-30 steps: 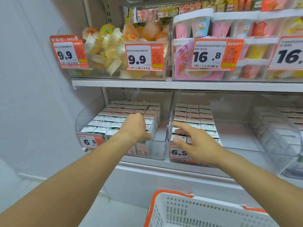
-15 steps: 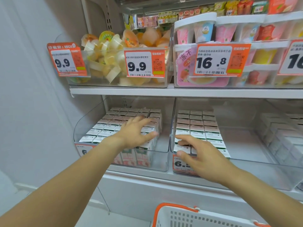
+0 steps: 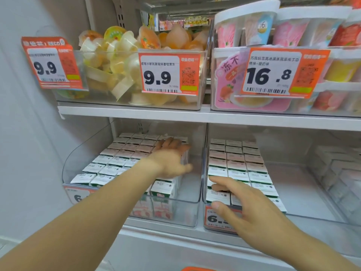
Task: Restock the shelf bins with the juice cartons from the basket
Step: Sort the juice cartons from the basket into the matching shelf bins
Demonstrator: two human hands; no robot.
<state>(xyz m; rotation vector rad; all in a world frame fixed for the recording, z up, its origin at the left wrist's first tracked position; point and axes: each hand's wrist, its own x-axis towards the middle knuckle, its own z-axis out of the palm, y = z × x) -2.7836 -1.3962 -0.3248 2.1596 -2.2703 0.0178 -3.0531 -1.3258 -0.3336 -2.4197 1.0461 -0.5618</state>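
Two clear shelf bins stand side by side on the lower shelf. The left bin [image 3: 193, 210] holds rows of small juice cartons [image 3: 121, 151]. My left hand [image 3: 170, 159] lies flat on the cartons at the right side of that block, fingers spread and straight. The right bin [image 3: 312, 218] holds three columns of cartons [image 3: 236, 159]. My right hand [image 3: 244, 210] reaches over its front rim, fingers extended onto the front cartons, thumb by the 6.5 price tag [image 3: 216, 219]. Only an orange sliver of the basket [image 3: 197, 268] shows at the bottom edge.
The upper shelf [image 3: 136, 112] overhangs the bins, carrying a bin of jelly cups [image 3: 121, 61] and stacked tubs [image 3: 289, 36] with 9.9 and 16.8 price tags. A grey wall [image 3: 29, 153] closes the left side. Another carton bin [image 3: 340, 173] sits far right.
The view rose and moved closer; the basket has nearly left the frame. My left hand opened from a fist and slid back over the cartons. My right hand stayed at the right bin's front.
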